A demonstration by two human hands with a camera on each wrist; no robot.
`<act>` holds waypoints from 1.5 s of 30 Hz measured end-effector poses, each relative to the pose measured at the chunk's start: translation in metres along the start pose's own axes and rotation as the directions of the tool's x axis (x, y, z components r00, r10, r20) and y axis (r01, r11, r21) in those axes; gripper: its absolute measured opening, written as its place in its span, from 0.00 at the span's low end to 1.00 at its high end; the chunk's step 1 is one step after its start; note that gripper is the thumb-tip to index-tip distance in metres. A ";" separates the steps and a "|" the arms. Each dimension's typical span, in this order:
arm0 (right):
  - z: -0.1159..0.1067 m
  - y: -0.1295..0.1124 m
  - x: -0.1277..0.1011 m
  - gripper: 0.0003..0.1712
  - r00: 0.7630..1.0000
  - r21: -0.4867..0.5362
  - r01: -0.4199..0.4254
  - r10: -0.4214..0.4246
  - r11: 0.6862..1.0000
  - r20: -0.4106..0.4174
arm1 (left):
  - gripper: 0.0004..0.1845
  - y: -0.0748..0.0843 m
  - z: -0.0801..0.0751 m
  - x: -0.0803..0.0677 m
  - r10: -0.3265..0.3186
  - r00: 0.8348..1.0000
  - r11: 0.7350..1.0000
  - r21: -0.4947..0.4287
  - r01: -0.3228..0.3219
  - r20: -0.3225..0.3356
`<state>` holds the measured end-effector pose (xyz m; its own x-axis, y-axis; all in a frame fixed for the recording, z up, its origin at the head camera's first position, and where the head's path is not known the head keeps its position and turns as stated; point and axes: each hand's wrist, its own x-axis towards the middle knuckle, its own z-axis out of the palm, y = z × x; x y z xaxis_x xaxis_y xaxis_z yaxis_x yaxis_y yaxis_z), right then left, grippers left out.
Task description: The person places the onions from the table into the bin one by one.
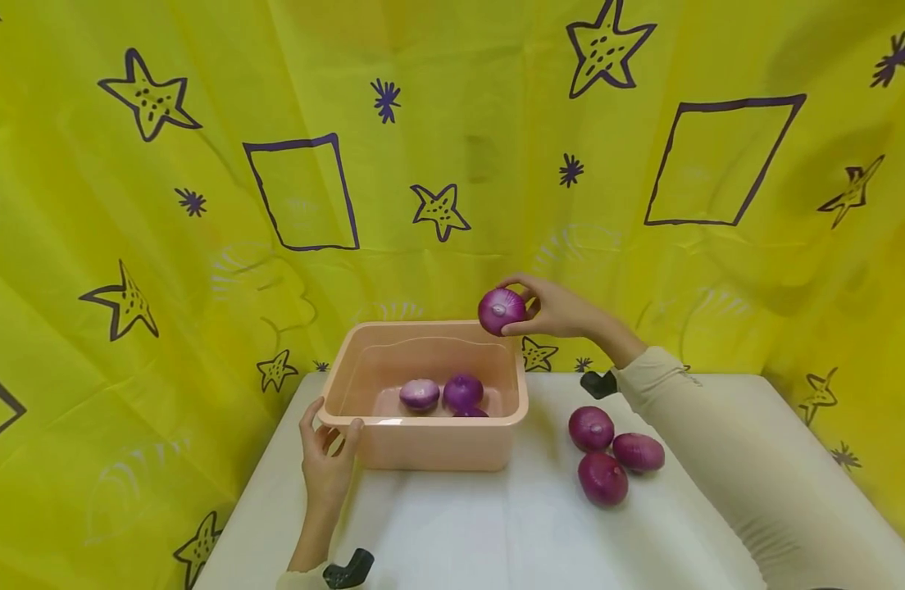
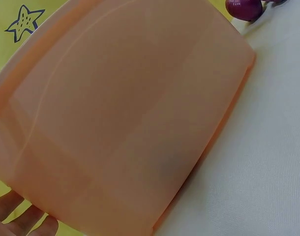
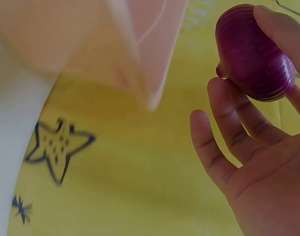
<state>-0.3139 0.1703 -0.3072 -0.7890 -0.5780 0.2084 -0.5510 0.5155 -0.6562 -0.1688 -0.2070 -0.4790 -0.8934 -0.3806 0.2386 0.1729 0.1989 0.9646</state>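
Observation:
My right hand (image 1: 544, 310) pinches a red onion (image 1: 501, 310) in its fingertips, in the air above the far right corner of a peach plastic tub (image 1: 423, 447). The right wrist view shows the same onion (image 3: 254, 53) held between fingers and thumb, with the tub's corner (image 3: 150, 54) to its left. Three red onions (image 1: 461, 391) lie inside the tub. My left hand (image 1: 327, 459) grips the tub's near left corner, thumb on the rim. In the left wrist view the tub's wall (image 2: 125, 118) fills the frame and my fingers (image 2: 22, 221) show at the bottom left.
Three more red onions (image 1: 602, 478) lie on the white table (image 1: 497, 541) right of the tub; one onion (image 2: 244, 8) shows at the top of the left wrist view. A yellow cloth with stars (image 1: 438, 164) hangs behind and around the table.

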 end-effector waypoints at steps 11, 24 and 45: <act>0.045 -0.015 0.045 0.39 0.998 0.029 0.033 -0.035 0.999 0.054 | 0.39 -0.001 -0.001 -0.002 0.020 1.000 1.000 0.013 -0.020 -0.008; 0.070 -0.012 0.058 0.37 0.996 0.063 0.023 -0.028 0.998 0.082 | 0.39 -0.002 0.001 -0.002 0.025 1.000 0.998 0.052 -0.025 0.000; 0.067 -0.019 0.057 0.49 0.993 0.017 -0.022 0.020 1.000 0.113 | 0.39 0.001 0.001 -0.001 0.039 0.999 0.997 0.072 -0.038 -0.012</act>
<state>-0.3303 0.0855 -0.3314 -0.7639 -0.6356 0.1118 -0.5289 0.5173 -0.6727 -0.1687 -0.2053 -0.4787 -0.8809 -0.3838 0.2770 0.1760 0.2777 0.9444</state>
